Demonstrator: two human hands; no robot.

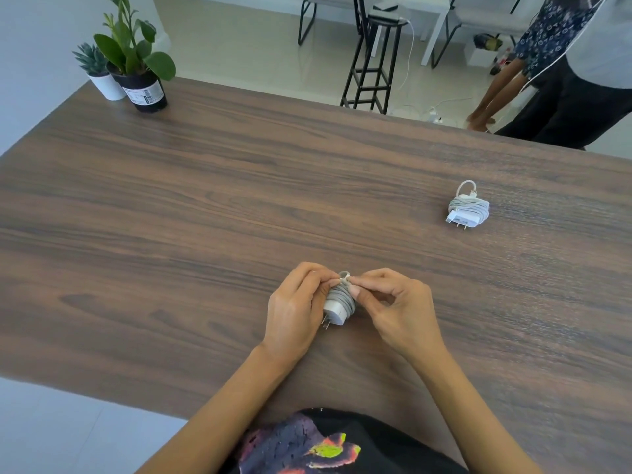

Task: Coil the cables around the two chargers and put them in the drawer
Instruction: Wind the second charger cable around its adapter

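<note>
1. Both hands are locked onto the small white plug-in charger wound with grey cable [337, 304]: the left hand [294, 311] curls round its left side and steadies the block, while the right hand [396, 304] pinches the loose cable end at the top of the coil between thumb and forefinger.
2. That charger sits low over the dark wood-grain table [205, 200], near the edge closest to the person and roughly mid-width, prongs pointing down and toward the person.
3. Progress check: the wraps look tight and nearly complete, and only the short tip, white connector showing, seems left to tuck in.
4. Well apart from the held charger, off to its right and farther up the table, lies the second white charger with its cable bundled around it [468, 208], a small loop sticking up. It looks finished.
5. So the coiling appears all but done. What remains, by this reading, is securing that last end and carrying both chargers to the drawer, and no drawer is in view.
6. Pose: both forearms reach in from the near edge and converge on the charger, wrists low, knuckles up, fingertips nearly meeting above the coil.
</note>
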